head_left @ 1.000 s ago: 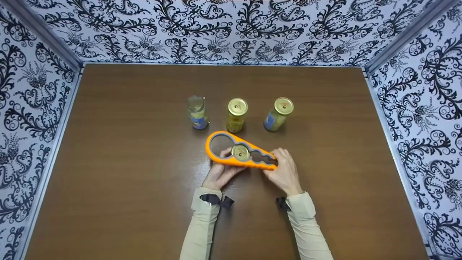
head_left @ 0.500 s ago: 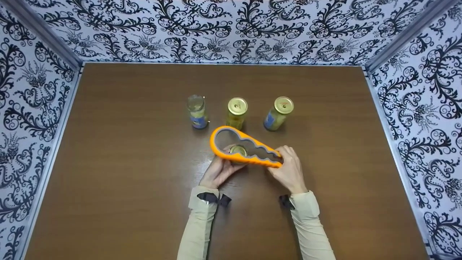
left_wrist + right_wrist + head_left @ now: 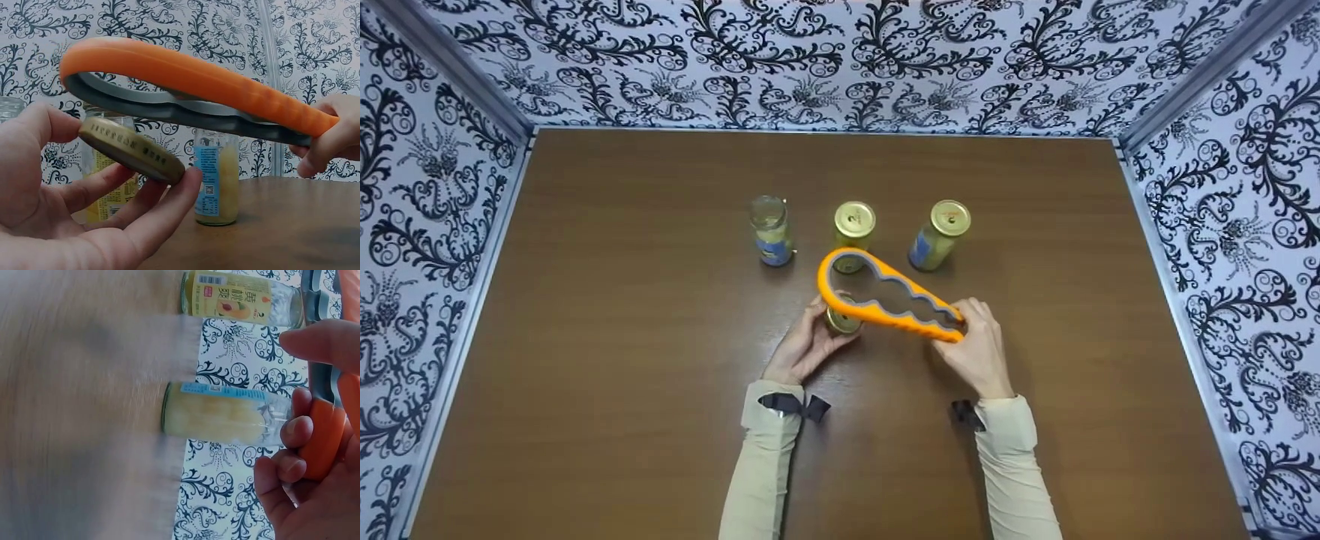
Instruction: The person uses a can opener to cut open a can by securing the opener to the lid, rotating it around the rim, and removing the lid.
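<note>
I can't read the gold lid [image 3: 132, 151] the left fingers [image 3: 163, 218] pinch; right fingers [image 3: 296, 431] grip an orange opener [image 3: 185, 73]; beyond them, a jar [image 3: 242, 298] says "黄桃".

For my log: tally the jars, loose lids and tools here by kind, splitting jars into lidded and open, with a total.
Lidded jars: 2
Open jar: 1
Loose lid, in the left hand: 1
Orange jar opener, in the right hand: 1
Total: 5

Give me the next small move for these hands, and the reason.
Probably lower the loose gold lid to the table: the left hand pinches it beneath the orange opener, which the right hand holds, and the leftmost jar stands lidless, while the middle jar and right jar are capped.
</note>
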A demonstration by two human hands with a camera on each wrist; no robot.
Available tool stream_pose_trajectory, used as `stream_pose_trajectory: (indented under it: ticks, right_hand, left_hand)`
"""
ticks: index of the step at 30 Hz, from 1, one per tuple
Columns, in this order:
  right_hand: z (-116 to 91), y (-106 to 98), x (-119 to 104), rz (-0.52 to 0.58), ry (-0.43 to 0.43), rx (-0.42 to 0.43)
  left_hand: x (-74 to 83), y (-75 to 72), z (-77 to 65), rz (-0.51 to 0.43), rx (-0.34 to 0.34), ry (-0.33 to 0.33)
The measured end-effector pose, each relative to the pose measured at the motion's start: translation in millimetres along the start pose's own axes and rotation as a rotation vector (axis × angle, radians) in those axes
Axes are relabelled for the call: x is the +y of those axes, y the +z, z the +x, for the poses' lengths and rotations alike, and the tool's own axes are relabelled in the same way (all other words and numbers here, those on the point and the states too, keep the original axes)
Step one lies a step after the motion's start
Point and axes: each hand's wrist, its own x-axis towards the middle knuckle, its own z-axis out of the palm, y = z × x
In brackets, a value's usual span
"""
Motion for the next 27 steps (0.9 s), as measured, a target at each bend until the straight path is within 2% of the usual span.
stream_pose_trajectory:
  ticks: [7,12,20,27]
  right_hand:
    - [2,-4,5,0.001,0.017,0.012]
    - [2,-9,9,-0.023,0.039,0.009]
    - [0,-19,19,-0.048,0.061,0.022]
    - [-5,-29,29,-0.063,0.119,0.032]
  left_hand:
    - [10.7,-4.1,-3.1,0.019,0.014,0.031]
    - [19.7,-7.3,-6.4,0.060,0.017,0.061]
    - [31.9,-10.1,-8.8,0.133,0.072,0.095]
    - [46.2,-14.2,-9.6,0.198,0.081,0.112]
